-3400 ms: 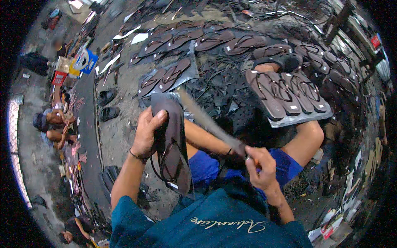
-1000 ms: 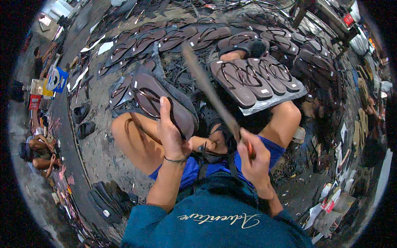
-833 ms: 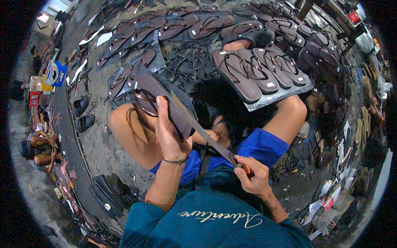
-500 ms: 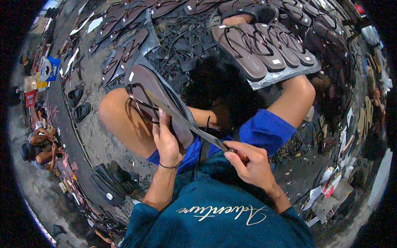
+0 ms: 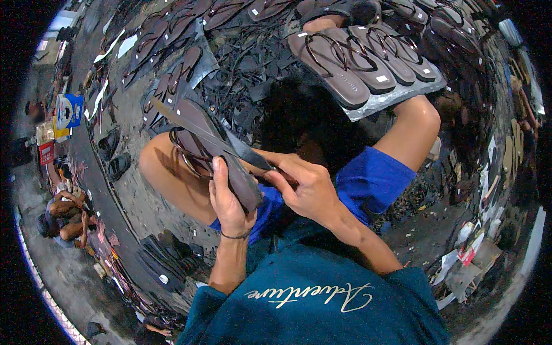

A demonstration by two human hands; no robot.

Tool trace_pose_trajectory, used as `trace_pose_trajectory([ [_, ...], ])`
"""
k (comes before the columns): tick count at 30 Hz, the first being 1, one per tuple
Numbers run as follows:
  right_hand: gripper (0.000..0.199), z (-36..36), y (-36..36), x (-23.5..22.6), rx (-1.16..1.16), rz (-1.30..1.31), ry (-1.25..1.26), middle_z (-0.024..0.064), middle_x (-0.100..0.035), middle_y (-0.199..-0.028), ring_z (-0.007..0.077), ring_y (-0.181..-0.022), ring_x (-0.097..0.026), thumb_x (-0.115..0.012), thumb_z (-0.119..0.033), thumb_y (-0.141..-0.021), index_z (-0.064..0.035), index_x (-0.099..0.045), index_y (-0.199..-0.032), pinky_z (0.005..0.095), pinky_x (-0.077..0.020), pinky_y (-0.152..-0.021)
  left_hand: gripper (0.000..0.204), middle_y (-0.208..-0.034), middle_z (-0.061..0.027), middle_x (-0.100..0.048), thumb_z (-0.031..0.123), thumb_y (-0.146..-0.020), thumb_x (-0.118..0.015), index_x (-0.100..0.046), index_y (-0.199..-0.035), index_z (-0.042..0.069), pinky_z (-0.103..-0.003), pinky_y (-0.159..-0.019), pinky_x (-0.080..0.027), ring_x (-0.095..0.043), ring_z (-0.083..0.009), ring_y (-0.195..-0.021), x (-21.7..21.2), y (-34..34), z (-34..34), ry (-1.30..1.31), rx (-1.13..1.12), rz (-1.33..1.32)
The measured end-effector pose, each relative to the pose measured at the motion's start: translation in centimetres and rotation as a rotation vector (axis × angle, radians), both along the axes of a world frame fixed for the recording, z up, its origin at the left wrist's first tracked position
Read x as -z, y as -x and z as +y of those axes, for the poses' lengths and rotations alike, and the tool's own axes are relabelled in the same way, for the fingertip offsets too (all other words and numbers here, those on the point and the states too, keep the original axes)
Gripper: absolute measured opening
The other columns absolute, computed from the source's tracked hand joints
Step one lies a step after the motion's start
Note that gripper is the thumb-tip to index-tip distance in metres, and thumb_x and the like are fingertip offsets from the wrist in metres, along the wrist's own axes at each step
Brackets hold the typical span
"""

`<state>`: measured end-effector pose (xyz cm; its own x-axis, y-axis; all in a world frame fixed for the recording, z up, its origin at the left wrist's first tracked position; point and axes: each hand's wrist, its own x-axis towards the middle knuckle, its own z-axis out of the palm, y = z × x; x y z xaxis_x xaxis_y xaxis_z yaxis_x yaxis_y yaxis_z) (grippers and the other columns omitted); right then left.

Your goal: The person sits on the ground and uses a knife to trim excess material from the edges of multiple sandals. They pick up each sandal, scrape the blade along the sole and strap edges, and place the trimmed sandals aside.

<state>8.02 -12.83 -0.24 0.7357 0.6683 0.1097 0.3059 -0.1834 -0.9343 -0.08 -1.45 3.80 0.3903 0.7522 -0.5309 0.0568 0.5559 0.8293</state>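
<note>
A brown thong sandal point(image 5: 246, 188) with dark glossy straps is tilted up above my left thigh. My left hand point(image 5: 230, 201) is closed round its heel end, thumb along the sole's edge. In my right hand point(image 5: 305, 183) is the handle of a long knife point(image 5: 187, 122). The blade lies slantwise across the sandal's edge, its tip out past the strap toward the far left. Fingers hide most of the handle.
Several finished-looking sandals point(image 5: 336, 72) stand side by side on a grey slab point(image 5: 397, 103) by my right knee. More sandals point(image 5: 227, 12) line the far side. Dark scraps point(image 5: 247, 69) cover the ground between. A person point(image 5: 68, 215) crouches at far left.
My right hand has moved left and farther from my body, sliding the knife along the sandal so its tip reaches past the strap. My left hand keeps its grip on the sandal.
</note>
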Motion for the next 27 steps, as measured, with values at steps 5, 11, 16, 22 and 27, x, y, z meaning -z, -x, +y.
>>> trace_pose_trajectory([
  [5,0.024,4.3,-2.4,0.7,0.014,0.24,-0.171,0.0166,-0.072,-0.084,0.0328,-0.071,-0.07,-0.069,-0.025,-0.091,-0.008,-0.073,-0.108,0.041,-0.056,-0.064,0.052,-0.064,-0.0021,-0.054,0.058,-0.1,-0.045,-0.056,-0.088,0.009,-0.024,-0.04,-0.043,-0.049,-0.0099,-0.047,-0.4,1.4,-1.2,0.03,0.106,0.059],
  [11,0.026,11.2,-6.6,3.6,-0.128,0.119,-0.038,0.0176,-0.072,-0.09,0.0166,-0.075,-0.07,-0.066,-0.021,-0.092,-0.0073,-0.069,-0.115,0.031,-0.0534,-0.069,0.053,-0.065,0.0004,-0.047,0.058,-0.099,-0.046,-0.055,-0.091,0.007,-0.023,-0.04,-0.041,-0.046,-0.0094,-0.051,-0.1,2.8,0.1,0.124,0.112,-0.04],
  [16,0.027,14.7,-6.5,5.2,-0.03,0.11,0.038,0.0197,-0.071,-0.094,0.04,-0.085,-0.069,-0.062,-0.032,-0.095,-0.0121,-0.072,-0.11,0.041,-0.0554,-0.075,0.043,-0.075,-0.0063,-0.063,0.047,-0.1,-0.055,-0.06,-0.098,0.003,-0.027,-0.052,-0.052,-0.059,-0.0144,-0.057,0.1,3.1,0.1,0.076,0.103,-0.043],
  [22,0.053,11.2,-9.6,9.1,-0.035,0.941,0.173,0.0041,-0.066,-0.069,0.0143,-0.062,-0.063,-0.06,-0.055,-0.094,-0.0037,-0.071,-0.086,0.0281,-0.0455,-0.056,0.053,-0.123,-0.0068,-0.059,0.011,-0.089,-0.072,-0.045,-0.134,-0.001,-0.034,-0.097,-0.046,-0.056,-0.0154,-0.109,2.7,8.7,-3.7,-0.053,0.351,0.13],
  [27,0.038,1.0,-5.2,-0.2,-0.207,0.605,0.115,0.0052,-0.068,-0.076,0.0125,-0.068,-0.059,-0.081,-0.036,-0.082,-0.0007,-0.07,-0.091,0.0319,-0.0504,-0.065,0.071,-0.131,-0.0111,-0.054,0.017,-0.083,-0.079,-0.041,-0.139,-0.001,-0.037,-0.105,-0.041,-0.054,-0.0213,-0.118,3.6,8.9,-2.3,-0.175,0.688,0.072],
])
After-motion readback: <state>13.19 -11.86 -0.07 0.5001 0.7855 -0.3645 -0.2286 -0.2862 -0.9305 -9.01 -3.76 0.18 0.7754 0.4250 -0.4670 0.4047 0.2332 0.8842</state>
